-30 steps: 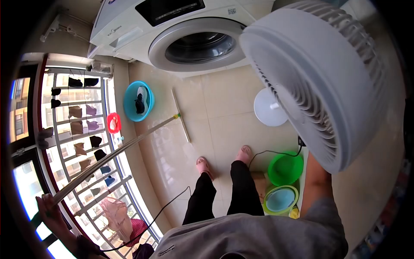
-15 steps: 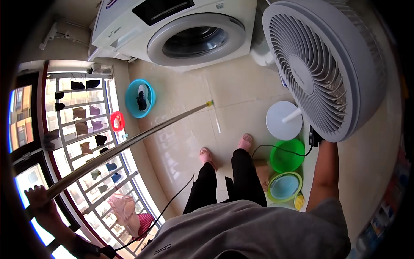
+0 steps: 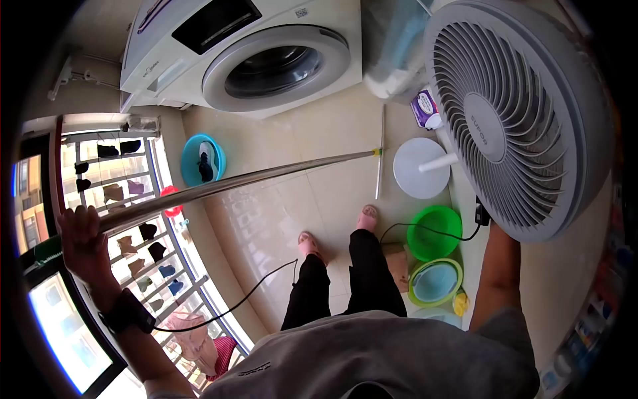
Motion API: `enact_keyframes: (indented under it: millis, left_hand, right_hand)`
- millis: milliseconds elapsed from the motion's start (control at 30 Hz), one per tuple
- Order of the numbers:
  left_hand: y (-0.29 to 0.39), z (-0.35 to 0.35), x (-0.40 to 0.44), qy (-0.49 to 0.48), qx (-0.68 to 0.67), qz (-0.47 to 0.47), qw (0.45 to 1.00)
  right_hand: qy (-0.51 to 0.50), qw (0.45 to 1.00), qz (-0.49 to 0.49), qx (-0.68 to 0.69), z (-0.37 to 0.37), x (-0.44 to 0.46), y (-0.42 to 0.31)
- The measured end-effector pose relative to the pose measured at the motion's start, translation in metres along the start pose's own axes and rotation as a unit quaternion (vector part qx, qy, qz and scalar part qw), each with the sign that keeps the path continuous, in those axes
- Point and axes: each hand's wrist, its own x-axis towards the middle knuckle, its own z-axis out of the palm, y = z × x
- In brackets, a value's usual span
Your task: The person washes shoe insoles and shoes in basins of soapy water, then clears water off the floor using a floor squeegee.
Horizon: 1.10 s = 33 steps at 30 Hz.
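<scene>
My left hand (image 3: 85, 243) is wrapped round the near end of a long metal pole (image 3: 246, 179). At the far end of the pole, a thin crosspiece (image 3: 379, 174) lies on the tiled floor near the round white base (image 3: 421, 167) of a fan. The large white fan head (image 3: 492, 123) fills the upper right, tilted, with its grille towards the middle. My right arm reaches up behind the fan, and my right hand is hidden by it. A black band with a cable is on my left wrist, another black device by the right one.
A washing machine (image 3: 266, 73) stands at the top. On the floor are a blue basin (image 3: 193, 174) holding a shoe, a green basin (image 3: 434, 233), a yellow-green basin (image 3: 458, 279) and a purple-white box (image 3: 423, 110). Clothes hang by the barred window at left.
The pole's far end has swung right across the floor to near the fan base. My left hand has moved up. The fan has turned, showing more of its front grille.
</scene>
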Motion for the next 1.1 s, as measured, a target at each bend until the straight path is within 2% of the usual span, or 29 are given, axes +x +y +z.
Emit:
enact_keyframes:
  millis: [100,300,333,433,467,500,600,667,700,767,800,1100]
  left_hand:
    - [-0.003,0.023,0.022,0.015,0.024,0.011,1.000]
    - [0.016,0.028,0.050,-0.056,0.062,0.037,0.996]
    - [0.022,0.024,0.058,-0.130,0.078,0.025,0.988]
    - [0.031,0.014,0.084,-0.163,0.033,-0.004,0.986]
    - [0.037,0.011,0.096,-0.155,0.055,-0.023,0.986]
    - [0.039,0.008,0.097,-0.029,0.088,0.005,0.996]
    - [0.032,0.022,0.110,-0.062,0.072,0.031,0.995]
    - [0.026,0.051,0.110,0.038,0.087,0.025,0.995]
    - [0.014,0.068,0.112,0.036,0.086,0.026,0.995]
    - [-0.016,0.089,0.113,0.144,0.056,0.077,0.985]
    - [-0.009,0.053,0.124,-0.172,0.020,-0.036,0.984]
    - [-0.013,0.058,0.130,-0.143,0.053,-0.034,0.988]
  right_hand:
    - [0.008,1.000,0.022,-0.001,-0.003,-0.011,0.020]
    - [0.012,0.996,0.094,-0.001,-0.006,-0.049,0.075]
    - [0.015,0.994,0.104,0.000,-0.007,-0.055,0.084]
    - [0.018,0.992,0.128,-0.001,-0.010,-0.071,0.104]
    - [0.017,0.991,0.135,-0.003,-0.010,-0.077,0.109]
    - [0.019,0.990,0.141,-0.007,-0.011,-0.080,0.114]
    - [0.023,0.988,0.153,-0.007,-0.013,-0.088,0.121]
    - [0.024,0.987,0.156,-0.007,-0.015,-0.090,0.127]
    - [0.027,0.988,0.154,-0.008,-0.014,-0.090,0.126]
    - [0.026,0.988,0.153,-0.006,-0.008,-0.091,0.124]
    - [0.024,0.988,0.149,-0.007,-0.004,-0.092,0.122]
    - [0.010,0.990,0.143,-0.013,0.031,-0.125,0.116]
